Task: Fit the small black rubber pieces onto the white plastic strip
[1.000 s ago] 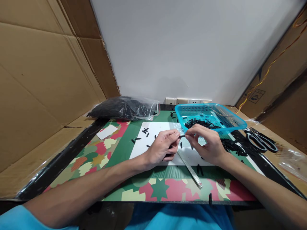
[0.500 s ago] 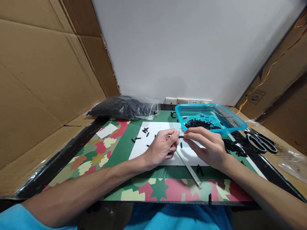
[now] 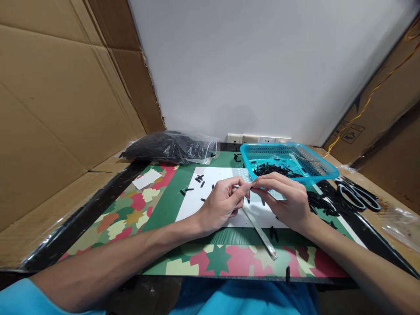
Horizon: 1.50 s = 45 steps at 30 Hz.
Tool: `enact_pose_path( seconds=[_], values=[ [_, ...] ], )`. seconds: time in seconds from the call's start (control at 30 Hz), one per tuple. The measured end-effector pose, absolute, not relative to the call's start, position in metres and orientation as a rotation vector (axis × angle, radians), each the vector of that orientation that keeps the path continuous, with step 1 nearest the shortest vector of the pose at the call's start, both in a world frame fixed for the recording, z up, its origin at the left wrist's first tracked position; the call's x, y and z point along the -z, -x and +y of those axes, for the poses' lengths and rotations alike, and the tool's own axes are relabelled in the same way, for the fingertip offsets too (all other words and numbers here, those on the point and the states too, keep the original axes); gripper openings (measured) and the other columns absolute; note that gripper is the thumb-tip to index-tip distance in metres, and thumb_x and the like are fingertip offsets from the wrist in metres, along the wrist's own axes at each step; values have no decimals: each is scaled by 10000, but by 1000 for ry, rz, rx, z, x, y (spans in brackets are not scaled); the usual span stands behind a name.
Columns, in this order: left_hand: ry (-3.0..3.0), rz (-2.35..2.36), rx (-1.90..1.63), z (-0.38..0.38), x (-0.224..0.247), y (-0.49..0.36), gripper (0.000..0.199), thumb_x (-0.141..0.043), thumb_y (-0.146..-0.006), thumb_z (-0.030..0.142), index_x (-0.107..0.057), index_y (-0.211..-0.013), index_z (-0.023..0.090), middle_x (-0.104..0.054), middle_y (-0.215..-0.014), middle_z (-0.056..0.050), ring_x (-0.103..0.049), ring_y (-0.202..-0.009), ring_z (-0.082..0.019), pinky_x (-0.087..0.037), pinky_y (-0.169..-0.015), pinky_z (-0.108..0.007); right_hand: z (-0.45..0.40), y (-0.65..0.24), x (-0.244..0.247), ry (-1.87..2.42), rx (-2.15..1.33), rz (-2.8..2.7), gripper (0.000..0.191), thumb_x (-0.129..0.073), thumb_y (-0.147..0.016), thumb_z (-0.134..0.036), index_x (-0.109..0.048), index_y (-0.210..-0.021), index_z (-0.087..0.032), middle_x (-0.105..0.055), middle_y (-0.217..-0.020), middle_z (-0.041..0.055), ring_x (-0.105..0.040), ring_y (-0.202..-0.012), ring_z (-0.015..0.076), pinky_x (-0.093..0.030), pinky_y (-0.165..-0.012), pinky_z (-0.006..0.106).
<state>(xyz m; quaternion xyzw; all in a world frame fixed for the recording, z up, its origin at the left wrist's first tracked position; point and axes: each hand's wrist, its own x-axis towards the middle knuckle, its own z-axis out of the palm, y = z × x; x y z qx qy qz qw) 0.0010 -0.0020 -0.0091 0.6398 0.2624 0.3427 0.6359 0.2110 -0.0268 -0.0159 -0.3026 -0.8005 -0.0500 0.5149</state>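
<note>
My left hand (image 3: 223, 201) and my right hand (image 3: 287, 197) meet over a white sheet (image 3: 190, 208), their fingertips almost touching. Both pinch a small dark piece (image 3: 251, 188), mostly hidden between the fingers; it resembles the short black strips lying around. Several loose black strips (image 3: 199, 178) are scattered on the sheet to the left. Below the hands a narrow pale flat stick (image 3: 262, 236) points toward the front edge. Just behind my right hand stands a blue plastic basket (image 3: 323, 167) with a heap of black strips (image 3: 275, 169) in it.
A clear bag of black material (image 3: 167, 146) lies at the back left. Right of the basket are another black pile (image 3: 323, 203) and scissors (image 3: 357, 194). Cardboard (image 3: 65, 78) walls the left side. One black strip (image 3: 288, 274) overhangs the front table edge.
The fingertips have come closer together, covering most of the black piece that showed between them. My left thumb has shifted slightly right. Another strip now shows below my right fingers.
</note>
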Motion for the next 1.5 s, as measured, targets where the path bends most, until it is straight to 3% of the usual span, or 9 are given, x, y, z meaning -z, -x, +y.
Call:
enact_pose_path(
  seconds=[0.23, 0.47, 0.67, 0.87, 1.13, 1.5],
  values=[
    [-1509, 605, -790, -2, 11, 0, 408, -635, -1046, 559, -596, -892, 184, -365, -557, 107, -244, -463, -49, -262, -439, -156, -28, -214, 16, 673, 133, -1945, 238, -657, -984, -1, -772, -1038, -202, -834, -978, 71, -782, -821, 181, -616, -706, 296],
    [-1603, 595, -843, -2, 12, 0, 416, -597, -1066, 550, -587, -873, 182, -361, -554, 105, -266, -468, -63, -237, -445, -185, -26, -212, 14, 670, 112, -1947, 193, -727, -965, -36, -765, -1060, -199, -828, -943, 69, -732, -766, 188, -594, -677, 308],
    [-1980, 642, -928, -8, 7, 3, 324, -572, -1090, 398, -616, -868, 166, -485, -648, 63, -429, -583, -92, -349, -563, -218, -27, -215, 13, 658, -21, -1976, 179, -692, -987, -26, -739, -1047, -188, -796, -958, 83, -753, -833, 191, -604, -735, 302],
    [-2171, 586, -897, -8, 8, 5, 207, -523, -1097, 271, -570, -913, 187, -468, -687, 81, -406, -591, -85, -351, -603, -228, -28, -217, 10, 626, -134, -2060, 157, -629, -1027, -40, -661, -1035, -194, -745, -913, 55, -722, -798, 165, -590, -712, 268],
    [-2228, 554, -863, -3, 8, 7, 230, -492, -1102, 292, -520, -893, 200, -432, -681, 84, -394, -576, -90, -335, -586, -240, -30, -215, 11, 620, -148, -2076, 174, -549, -1059, -50, -617, -1033, -207, -667, -898, 47, -623, -765, 154, -535, -678, 267],
    [-2019, 475, -958, -7, 11, 6, 321, -450, -1151, 396, -544, -924, 190, -423, -643, 87, -388, -551, -81, -356, -578, -223, -36, -210, 11, 586, -167, -1907, 221, -669, -982, 8, -702, -1044, -201, -755, -945, 55, -747, -844, 175, -617, -752, 296]
  ],
)
